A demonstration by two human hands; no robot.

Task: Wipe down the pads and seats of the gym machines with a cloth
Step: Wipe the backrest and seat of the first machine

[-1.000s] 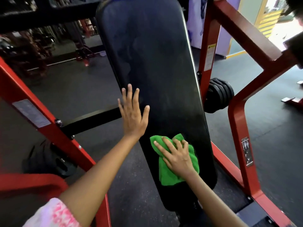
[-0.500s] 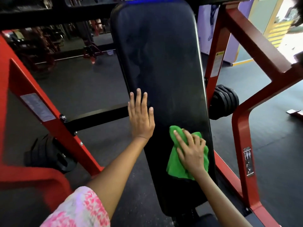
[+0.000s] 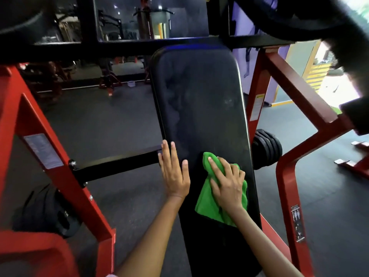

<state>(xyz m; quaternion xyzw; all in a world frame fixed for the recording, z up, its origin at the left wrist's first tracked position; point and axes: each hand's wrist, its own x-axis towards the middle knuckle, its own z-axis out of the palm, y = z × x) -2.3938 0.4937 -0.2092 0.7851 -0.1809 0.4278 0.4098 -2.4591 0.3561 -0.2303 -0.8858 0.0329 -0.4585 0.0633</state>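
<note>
A long black padded back rest (image 3: 201,100) slopes away from me between red frame beams, with smeared streaks on its upper half. My right hand (image 3: 227,182) presses a green cloth (image 3: 205,206) flat against the lower part of the pad, fingers spread over the cloth. My left hand (image 3: 173,172) lies flat with straight fingers on the pad's left edge, just beside the cloth.
Red steel frame beams (image 3: 295,90) flank the pad on both sides. A black crossbar (image 3: 117,166) runs left from the pad. Black weight plates (image 3: 267,148) sit at the right of the pad, and more (image 3: 46,212) at lower left. Dark rubber floor lies around.
My right hand has slid the cloth up and to the right along the pad. My left hand has stayed flat on the pad's left edge. The camera has tilted up.
</note>
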